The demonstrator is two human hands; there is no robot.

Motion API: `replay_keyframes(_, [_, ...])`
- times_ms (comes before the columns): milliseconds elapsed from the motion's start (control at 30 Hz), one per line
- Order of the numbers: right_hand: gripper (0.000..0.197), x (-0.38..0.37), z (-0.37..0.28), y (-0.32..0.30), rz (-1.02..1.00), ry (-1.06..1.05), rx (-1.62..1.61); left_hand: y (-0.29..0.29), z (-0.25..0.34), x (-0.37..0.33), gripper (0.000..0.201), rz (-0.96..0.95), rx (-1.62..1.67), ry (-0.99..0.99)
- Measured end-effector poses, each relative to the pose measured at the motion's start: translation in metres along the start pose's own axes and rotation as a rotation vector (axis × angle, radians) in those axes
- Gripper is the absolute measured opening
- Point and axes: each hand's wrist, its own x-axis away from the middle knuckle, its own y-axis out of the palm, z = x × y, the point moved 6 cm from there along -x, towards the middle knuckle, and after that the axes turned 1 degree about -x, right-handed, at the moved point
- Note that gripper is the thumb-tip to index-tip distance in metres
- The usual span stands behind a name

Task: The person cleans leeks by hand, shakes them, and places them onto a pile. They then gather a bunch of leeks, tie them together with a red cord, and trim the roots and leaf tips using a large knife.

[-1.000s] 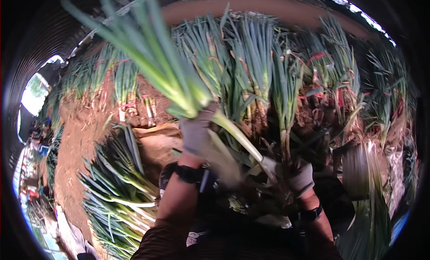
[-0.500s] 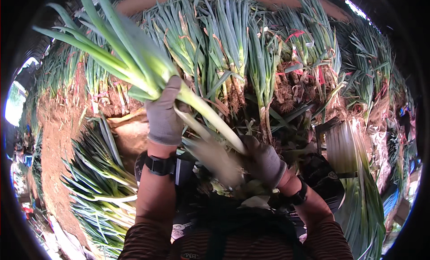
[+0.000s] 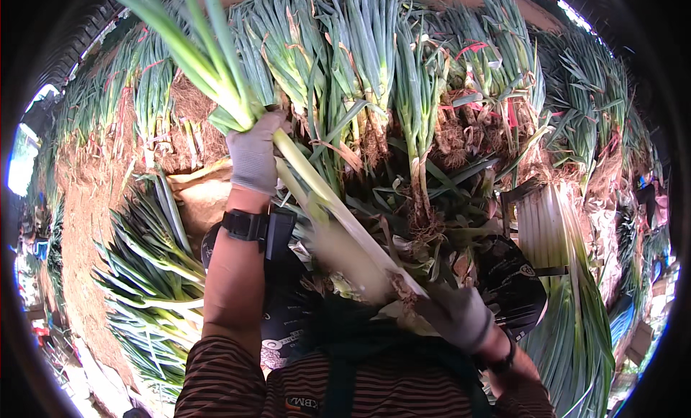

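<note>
My left hand (image 3: 253,152), in a grey knit glove, is closed round a large green onion (image 3: 320,184) just below where its leaves fan out. The green leaves rise to the upper left, and the white stem slants down to the right. A second pale stalk (image 3: 338,249), smeared by motion, hangs below it from the same hand. At the stem's lower end is my gloved right hand (image 3: 461,319), its fingers closed and partly blurred; the pale end runs into them. Brown root threads (image 3: 404,288) show beside that end.
Bundles of green onions (image 3: 371,58) with brown roots stand in a row ahead, some tied with red ribbon. Loose onions lie in a pile (image 3: 155,296) on my left. Peeled white stalks (image 3: 551,227) rest in a dark rack on my right. Leaf scraps lie before me.
My right hand has moved down and right, away from my left hand, and more of the white stem shows. My left hand has shifted slightly left and up, still gripping the onion.
</note>
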Motion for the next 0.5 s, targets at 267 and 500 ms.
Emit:
replay_keyframes(267, [0.031, 0.074, 0.028, -0.052, 0.025, 0.305, 0.275, -0.046, 0.007, -0.04, 0.021, 0.136, 0.059, -0.026])
replay_keyframes(500, [0.04, -0.084, -0.011, -0.071, 0.279, -0.242, -0.176, -0.001, 0.011, -0.018, 0.036, -0.117, -0.063, 0.185])
